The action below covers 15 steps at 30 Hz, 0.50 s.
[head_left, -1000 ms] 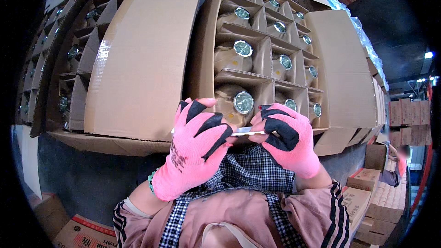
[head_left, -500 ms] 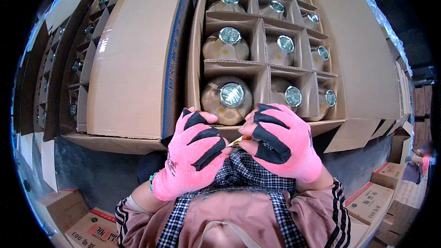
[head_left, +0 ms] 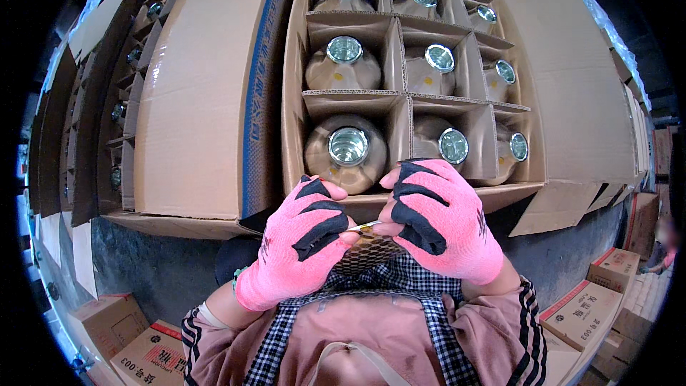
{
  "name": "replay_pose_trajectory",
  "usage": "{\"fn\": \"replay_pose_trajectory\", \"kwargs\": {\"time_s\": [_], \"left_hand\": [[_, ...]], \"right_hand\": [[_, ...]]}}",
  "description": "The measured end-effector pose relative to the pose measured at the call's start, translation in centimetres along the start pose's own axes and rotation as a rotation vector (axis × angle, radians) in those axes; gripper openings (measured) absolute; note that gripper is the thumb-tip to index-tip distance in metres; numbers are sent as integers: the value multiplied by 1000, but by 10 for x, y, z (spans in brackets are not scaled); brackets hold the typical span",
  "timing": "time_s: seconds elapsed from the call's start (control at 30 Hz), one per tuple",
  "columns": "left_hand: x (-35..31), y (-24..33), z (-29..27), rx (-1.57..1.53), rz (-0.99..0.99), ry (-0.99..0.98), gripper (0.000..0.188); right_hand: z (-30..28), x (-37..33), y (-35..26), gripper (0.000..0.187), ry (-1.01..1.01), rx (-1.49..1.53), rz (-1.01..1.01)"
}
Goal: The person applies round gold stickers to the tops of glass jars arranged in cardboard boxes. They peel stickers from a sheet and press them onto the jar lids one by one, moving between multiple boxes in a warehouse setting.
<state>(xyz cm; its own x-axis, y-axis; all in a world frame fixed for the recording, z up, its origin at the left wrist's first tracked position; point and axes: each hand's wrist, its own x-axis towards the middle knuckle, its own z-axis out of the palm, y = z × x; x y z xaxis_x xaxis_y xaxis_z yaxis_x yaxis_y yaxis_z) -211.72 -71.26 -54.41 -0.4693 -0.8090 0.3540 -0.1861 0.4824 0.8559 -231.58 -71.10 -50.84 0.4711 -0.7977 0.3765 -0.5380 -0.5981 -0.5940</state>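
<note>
Both my hands wear pink gloves with black finger patches and bare fingertips. My left hand (head_left: 296, 246) and my right hand (head_left: 443, 225) pinch between them a thin sheet (head_left: 366, 251) with a whitish edge and a honeycomb pattern of yellowish rounds, perhaps a sheet of stickers. Much of it is hidden by my fingers. Just beyond my hands, a silvery-mouthed glass flask liner (head_left: 336, 171) stands upright in the nearest left compartment of an open cardboard carton (head_left: 293, 129). Similar rounded liners fill the other compartments, some with a small yellow dot.
A broad carton flap (head_left: 200, 93) lies on the left, with more divided cartons beyond it. Another flap (head_left: 557, 78) spreads out to the right. Closed printed boxes (head_left: 582, 311) stand at the lower right and lower left. Another person (head_left: 664, 250) is at the far right edge.
The carton has shifted slightly left in view. The sheet between my hands has turned so that its patterned face shows below my fingers. Both hands keep their pinch.
</note>
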Motion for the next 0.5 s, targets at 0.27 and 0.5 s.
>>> {"fn": "replay_pose_trajectory", "kwargs": {"time_s": [0.27,0.5], "left_hand": [[3,-7,0,52,26,-26,16],[5,-11,-1,-26,-53,-46,14]], "right_hand": [[5,2,3,30,3,2,-45],[4,0,6,24,-43,-123,-143]]}}
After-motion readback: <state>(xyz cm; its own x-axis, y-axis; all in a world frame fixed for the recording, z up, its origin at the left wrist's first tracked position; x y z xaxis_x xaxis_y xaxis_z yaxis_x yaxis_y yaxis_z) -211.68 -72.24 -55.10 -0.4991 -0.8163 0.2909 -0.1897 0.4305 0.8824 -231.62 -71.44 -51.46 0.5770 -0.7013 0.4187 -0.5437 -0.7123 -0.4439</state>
